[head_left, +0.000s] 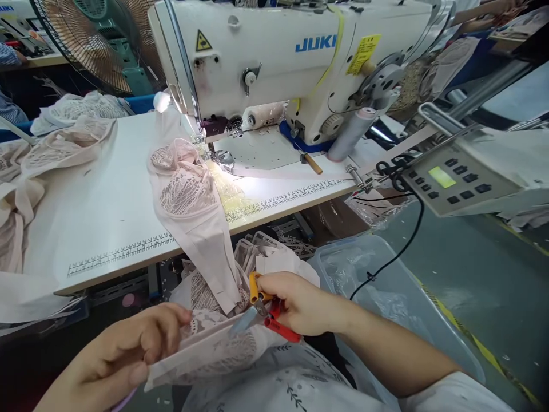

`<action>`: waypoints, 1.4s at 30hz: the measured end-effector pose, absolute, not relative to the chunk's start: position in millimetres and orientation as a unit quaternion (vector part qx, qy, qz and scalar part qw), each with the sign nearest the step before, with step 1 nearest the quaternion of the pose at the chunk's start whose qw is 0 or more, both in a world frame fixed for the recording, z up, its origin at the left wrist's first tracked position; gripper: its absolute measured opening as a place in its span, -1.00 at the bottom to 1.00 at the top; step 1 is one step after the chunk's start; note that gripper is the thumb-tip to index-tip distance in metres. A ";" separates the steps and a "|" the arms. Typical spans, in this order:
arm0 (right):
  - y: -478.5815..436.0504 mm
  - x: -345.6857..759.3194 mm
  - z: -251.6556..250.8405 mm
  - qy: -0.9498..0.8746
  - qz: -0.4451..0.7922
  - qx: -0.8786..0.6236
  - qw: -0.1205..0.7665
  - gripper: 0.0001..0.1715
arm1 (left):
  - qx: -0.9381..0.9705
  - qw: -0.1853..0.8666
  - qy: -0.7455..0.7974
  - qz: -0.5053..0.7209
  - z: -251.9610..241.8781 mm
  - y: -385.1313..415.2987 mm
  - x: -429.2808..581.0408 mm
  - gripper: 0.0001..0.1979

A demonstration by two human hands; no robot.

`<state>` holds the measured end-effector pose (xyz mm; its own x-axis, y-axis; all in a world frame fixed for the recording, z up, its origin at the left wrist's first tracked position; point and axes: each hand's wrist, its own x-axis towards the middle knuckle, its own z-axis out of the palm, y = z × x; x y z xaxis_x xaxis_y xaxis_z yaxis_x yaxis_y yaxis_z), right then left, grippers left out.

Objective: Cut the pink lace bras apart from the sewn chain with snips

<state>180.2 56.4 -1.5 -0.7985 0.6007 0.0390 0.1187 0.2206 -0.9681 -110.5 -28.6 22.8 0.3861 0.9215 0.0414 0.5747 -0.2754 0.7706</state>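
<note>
My left hand [124, 349] pinches the end of a pale pink lace bra piece [206, 352] stretched across my lap. In my right hand [300, 300] is a pair of scissors [259, 306] with yellow and red handles. Their blades lie against the upper edge of the fabric; whether they are apart I cannot tell. Another pink lace bra [186, 194] lies by the sewing machine needle, its band hanging over the table edge. More lace pieces [274, 257] are bunched below the table, just beyond my right hand.
The white sewing machine [266, 63] stands on the table [128, 200], with a control panel [454, 177] at right. A wooden-handled tool [313, 163] and thread cone [351, 134] lie near its base. Lace garments [64, 149] fill the left side. A clear plastic bin [429, 309] stands at right.
</note>
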 end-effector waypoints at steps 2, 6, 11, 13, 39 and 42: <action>55.1 181.2 -2.3 -0.745 0.584 -0.245 0.211 -0.73 | 0.692 0.415 0.523 0.275 25.3 -27.7 -105.5 -0.64; 50.0 183.3 -2.6 -0.738 0.592 -0.251 0.204 -0.73 | 0.614 0.424 0.620 0.245 27.1 -24.5 -93.0 -0.78; 42.1 189.3 -5.3 -0.782 0.535 -0.273 0.164 -0.79 | 0.567 0.429 0.649 0.272 29.4 -22.9 -80.7 -0.85; 38.7 192.6 -7.9 -0.792 0.518 -0.282 0.157 -0.81 | 0.550 0.408 0.664 0.301 28.2 -24.8 -74.3 -0.91; 82.7 168.4 40.4 -0.724 0.598 -0.265 0.219 -0.69 | 0.664 0.315 0.524 0.430 6.6 -7.4 5.6 -0.53; 81.7 165.3 35.1 -0.743 0.566 -0.254 0.250 -0.73 | 0.616 0.378 0.518 0.458 5.3 -5.8 2.6 -0.58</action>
<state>165.3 81.7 35.1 -0.7451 0.6616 0.0841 0.0944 0.2294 -0.9687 2.6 -5.8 5.3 0.0446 0.9840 0.1726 0.2911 -0.1781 0.9400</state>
